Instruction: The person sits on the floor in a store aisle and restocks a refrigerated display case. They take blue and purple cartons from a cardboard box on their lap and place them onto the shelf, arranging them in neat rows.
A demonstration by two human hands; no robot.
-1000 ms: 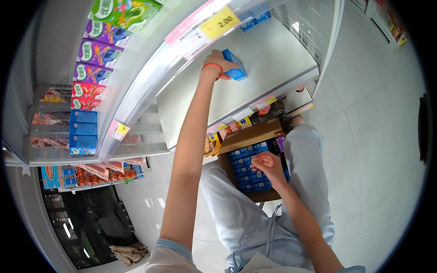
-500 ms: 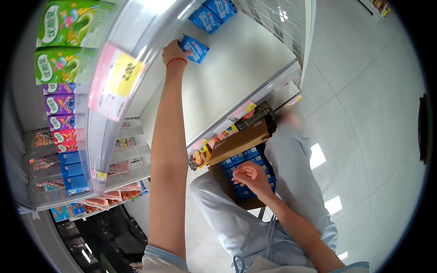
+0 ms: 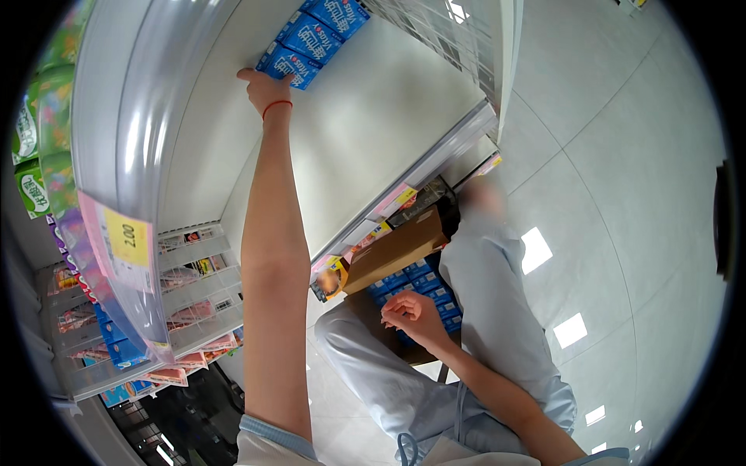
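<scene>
High on the white shelf, my left hand is closed around the near end of a blue drink carton. That carton lies against a row of matching blue cartons that runs back along the shelf. A red cord circles my left wrist. Between my knees, my right hand hovers over a brown cardboard box packed with blue cartons. Its fingers are curled in, and I see nothing in them.
A clear price rail bends past my left arm, with green cartons beyond it. Wire mesh bounds the shelf's right end. More packages sit on a lower shelf behind the box flap. Grey floor tiles lie to the right.
My left hand has pushed the carton back and left, up against the row. My right hand stays over the box, its fingers still curled. The whole view has shifted slightly.
</scene>
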